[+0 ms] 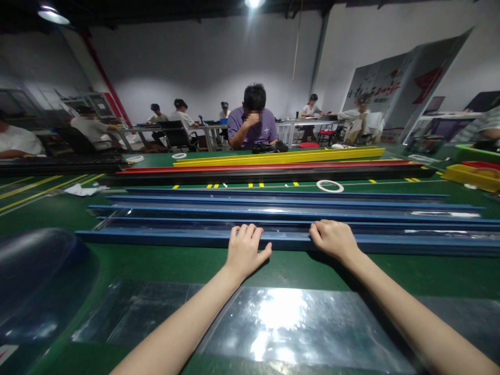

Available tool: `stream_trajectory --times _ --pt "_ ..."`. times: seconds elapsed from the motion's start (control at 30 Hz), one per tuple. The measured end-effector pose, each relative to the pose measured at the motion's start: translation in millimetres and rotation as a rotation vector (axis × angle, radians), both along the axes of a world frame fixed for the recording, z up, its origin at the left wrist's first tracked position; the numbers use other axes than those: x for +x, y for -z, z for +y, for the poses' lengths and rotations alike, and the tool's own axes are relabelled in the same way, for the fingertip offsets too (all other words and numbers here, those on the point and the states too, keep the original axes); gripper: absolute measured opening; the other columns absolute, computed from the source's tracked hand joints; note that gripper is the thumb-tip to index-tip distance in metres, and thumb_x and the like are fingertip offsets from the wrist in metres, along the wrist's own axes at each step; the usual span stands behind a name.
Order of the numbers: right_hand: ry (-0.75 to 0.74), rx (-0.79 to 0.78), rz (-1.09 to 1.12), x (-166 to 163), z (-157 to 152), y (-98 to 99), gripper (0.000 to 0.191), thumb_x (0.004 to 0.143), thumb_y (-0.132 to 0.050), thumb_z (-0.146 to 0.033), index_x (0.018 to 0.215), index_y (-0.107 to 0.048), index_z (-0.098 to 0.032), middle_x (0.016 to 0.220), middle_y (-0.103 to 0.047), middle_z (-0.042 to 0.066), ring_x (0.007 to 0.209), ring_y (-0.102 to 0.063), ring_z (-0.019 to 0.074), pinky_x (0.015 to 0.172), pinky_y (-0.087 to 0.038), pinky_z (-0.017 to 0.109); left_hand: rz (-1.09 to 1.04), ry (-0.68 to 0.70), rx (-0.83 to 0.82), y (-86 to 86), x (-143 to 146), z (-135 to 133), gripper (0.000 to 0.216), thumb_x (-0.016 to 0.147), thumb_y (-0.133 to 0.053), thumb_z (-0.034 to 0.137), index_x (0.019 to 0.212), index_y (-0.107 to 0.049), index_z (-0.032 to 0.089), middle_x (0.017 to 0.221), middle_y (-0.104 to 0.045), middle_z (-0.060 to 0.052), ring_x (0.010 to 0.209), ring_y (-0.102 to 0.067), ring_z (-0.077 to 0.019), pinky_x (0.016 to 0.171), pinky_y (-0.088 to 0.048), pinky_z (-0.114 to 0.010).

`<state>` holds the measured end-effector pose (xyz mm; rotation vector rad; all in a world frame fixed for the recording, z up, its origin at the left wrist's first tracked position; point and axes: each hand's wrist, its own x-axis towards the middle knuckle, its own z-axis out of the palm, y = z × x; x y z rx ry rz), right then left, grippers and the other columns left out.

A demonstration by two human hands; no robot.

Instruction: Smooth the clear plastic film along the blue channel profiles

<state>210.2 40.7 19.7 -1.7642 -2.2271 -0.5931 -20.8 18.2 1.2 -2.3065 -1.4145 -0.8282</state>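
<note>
Several long blue plastic channel strips lie side by side across the green table. My left hand rests on the nearest blue strip, its fingers spread over the top edge and its thumb sticking out to the right. Farther right along that same strip, my right hand has its fingers curled over the edge, gripping it. Both fingertips' undersides are hidden behind the strip's rim. Below my forearms a clear plastic sheet lies flat on the table and reflects the ceiling light.
Behind the blue strips lie black strips with a red one and a yellow strip. A white tape ring sits nearby. Yellow bins stand at right. A dark rounded object fills the near left. A person sits opposite.
</note>
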Motion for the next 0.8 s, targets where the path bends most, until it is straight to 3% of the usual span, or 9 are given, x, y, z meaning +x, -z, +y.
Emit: stream_trajectory --times 0.23,0.4,0.6,0.8 --pt "0.041 0.197 0.047 50 -1 10.1 0.039 0.077 -0.032 -0.031 0.049 -0.054 -0.016 0.053 -0.059 0.005 0.046 -0.049 0.0114 0.045 -0.019 0.023 0.034 0.002 0.040 1.2 1 0 0.024 0.077 -0.046 0.037 0.084 -0.056 0.017 0.081 -0.059 -0.004 0.078 -0.049 -0.0186 0.076 -0.031 -0.035" --pt "0.033 0.249 0.053 59 -1 12.7 0.037 0.077 -0.034 -0.030 0.048 -0.052 -0.016 0.051 -0.057 0.003 0.045 -0.046 0.0103 0.044 -0.019 0.022 0.080 -0.003 0.055 0.6 2 -1 0.026 0.080 -0.043 0.039 0.083 -0.056 0.016 0.077 -0.059 -0.004 0.074 -0.050 -0.0175 0.073 -0.032 -0.033" --pt "0.013 0.222 0.066 55 -4 10.2 0.038 0.078 -0.034 -0.031 0.048 -0.052 -0.016 0.052 -0.057 0.003 0.047 -0.047 0.0102 0.044 -0.018 0.022 0.111 -0.013 0.046 -0.5 2 -2 0.031 0.082 -0.040 0.043 0.076 -0.055 0.017 0.072 -0.058 -0.003 0.070 -0.049 -0.0168 0.068 -0.030 -0.032" --pt "-0.020 0.093 0.050 52 -5 2.3 0.043 0.081 -0.033 -0.040 0.051 -0.055 -0.017 0.055 -0.059 0.003 0.049 -0.050 0.0109 0.044 -0.019 0.021 0.143 -0.019 0.016 -0.3 1 -1 0.032 0.083 -0.038 0.044 0.075 -0.053 0.017 0.072 -0.058 -0.003 0.070 -0.048 -0.0166 0.067 -0.029 -0.031"
